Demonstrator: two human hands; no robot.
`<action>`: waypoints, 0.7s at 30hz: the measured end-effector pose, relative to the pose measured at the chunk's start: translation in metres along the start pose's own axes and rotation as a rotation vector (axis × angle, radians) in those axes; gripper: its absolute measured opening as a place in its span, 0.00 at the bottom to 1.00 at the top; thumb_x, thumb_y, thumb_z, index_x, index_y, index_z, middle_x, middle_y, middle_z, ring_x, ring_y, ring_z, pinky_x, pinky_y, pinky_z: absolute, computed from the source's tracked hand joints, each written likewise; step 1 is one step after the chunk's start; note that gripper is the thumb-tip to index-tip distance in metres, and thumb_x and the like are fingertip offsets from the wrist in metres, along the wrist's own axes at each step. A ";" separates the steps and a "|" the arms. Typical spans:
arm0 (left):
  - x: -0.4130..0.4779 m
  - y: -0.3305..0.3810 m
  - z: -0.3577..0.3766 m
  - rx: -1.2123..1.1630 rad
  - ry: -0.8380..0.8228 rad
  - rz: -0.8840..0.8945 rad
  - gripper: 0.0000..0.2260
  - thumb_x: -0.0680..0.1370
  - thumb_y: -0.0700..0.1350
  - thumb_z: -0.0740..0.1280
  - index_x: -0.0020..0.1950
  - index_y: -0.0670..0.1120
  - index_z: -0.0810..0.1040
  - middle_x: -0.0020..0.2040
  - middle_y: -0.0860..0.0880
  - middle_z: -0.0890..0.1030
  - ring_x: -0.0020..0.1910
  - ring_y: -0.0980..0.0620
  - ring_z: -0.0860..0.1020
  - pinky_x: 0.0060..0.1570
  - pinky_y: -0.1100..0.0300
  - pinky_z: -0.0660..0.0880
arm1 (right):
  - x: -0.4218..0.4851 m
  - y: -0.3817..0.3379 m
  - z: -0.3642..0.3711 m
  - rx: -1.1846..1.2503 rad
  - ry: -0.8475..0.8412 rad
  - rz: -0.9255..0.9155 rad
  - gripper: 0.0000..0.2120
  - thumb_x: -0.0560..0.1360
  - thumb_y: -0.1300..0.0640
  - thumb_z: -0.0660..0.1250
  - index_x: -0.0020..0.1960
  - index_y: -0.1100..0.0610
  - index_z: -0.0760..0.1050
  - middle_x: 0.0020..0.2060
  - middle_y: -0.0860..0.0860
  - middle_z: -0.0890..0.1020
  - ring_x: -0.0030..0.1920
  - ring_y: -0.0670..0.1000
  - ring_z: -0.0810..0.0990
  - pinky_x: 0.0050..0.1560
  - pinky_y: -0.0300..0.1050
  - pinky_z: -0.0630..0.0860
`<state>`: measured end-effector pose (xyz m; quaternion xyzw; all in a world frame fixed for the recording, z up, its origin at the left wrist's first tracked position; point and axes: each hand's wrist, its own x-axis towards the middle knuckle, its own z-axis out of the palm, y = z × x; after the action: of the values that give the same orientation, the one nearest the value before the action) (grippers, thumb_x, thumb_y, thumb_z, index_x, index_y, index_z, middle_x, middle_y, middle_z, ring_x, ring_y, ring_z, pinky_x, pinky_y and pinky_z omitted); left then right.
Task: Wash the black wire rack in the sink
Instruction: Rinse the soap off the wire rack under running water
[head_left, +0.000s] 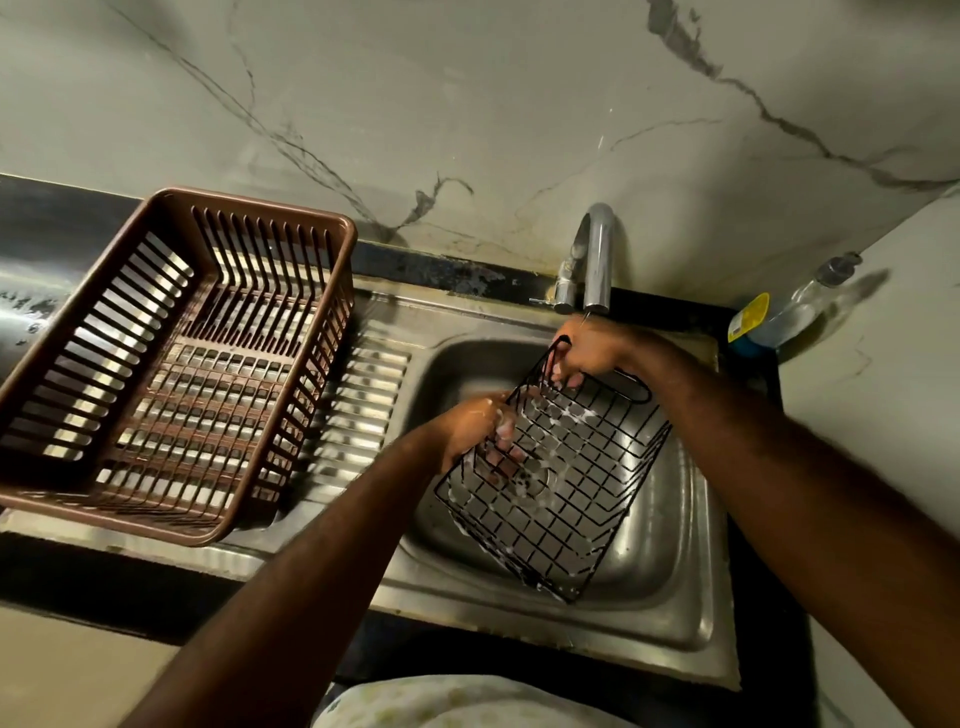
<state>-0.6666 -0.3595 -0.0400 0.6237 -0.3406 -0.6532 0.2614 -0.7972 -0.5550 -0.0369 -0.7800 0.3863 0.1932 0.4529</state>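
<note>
- Head view: the black wire rack (558, 478) is held tilted over the basin of the steel sink (670, 587), its lower corner down near the front wall of the basin; whether that corner touches the steel is hard to tell.
- White suds cling to several of the rack's wires, mostly near the upper end and along the lower left edge.
- The right hand (589, 351) is closed around the rack's top rim, just under the spout of the tap (597, 260).
- The left hand (475, 428) grips the rack's left edge, with the fingers (506, 441) curled through the wires and flecked with foam.
- Through the grid the sink's drain shows below the rack.
- A brown plastic basket (171, 358) sits on the ribbed draining board to the left of the basin, well apart from the rack.
- A clear bottle (800, 306) leans in the far right corner of the counter (47, 228), by a yellow-labelled item (748, 317).
</note>
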 end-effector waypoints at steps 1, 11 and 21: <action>0.001 0.001 0.003 0.026 -0.004 -0.007 0.15 0.81 0.34 0.53 0.62 0.46 0.73 0.50 0.40 0.76 0.56 0.36 0.81 0.44 0.55 0.81 | 0.001 -0.006 -0.001 -0.074 0.018 0.003 0.12 0.77 0.72 0.63 0.51 0.62 0.83 0.44 0.57 0.85 0.42 0.53 0.85 0.45 0.53 0.84; 0.006 0.001 -0.005 -0.037 0.131 -0.057 0.13 0.75 0.35 0.59 0.58 0.44 0.75 0.61 0.28 0.77 0.59 0.33 0.78 0.60 0.43 0.74 | -0.014 0.025 -0.015 0.499 -0.135 -0.072 0.20 0.76 0.71 0.60 0.64 0.59 0.78 0.57 0.53 0.85 0.60 0.50 0.82 0.56 0.43 0.78; 0.018 0.011 0.013 -0.250 0.301 -0.157 0.12 0.83 0.32 0.57 0.49 0.44 0.77 0.36 0.45 0.74 0.26 0.54 0.77 0.24 0.63 0.75 | -0.009 0.027 -0.014 0.117 -0.021 0.105 0.08 0.80 0.65 0.64 0.56 0.59 0.80 0.53 0.59 0.84 0.49 0.52 0.82 0.45 0.44 0.78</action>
<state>-0.6822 -0.3788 -0.0432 0.7015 -0.1644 -0.6082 0.3331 -0.8250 -0.5709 -0.0392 -0.7289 0.4323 0.2019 0.4909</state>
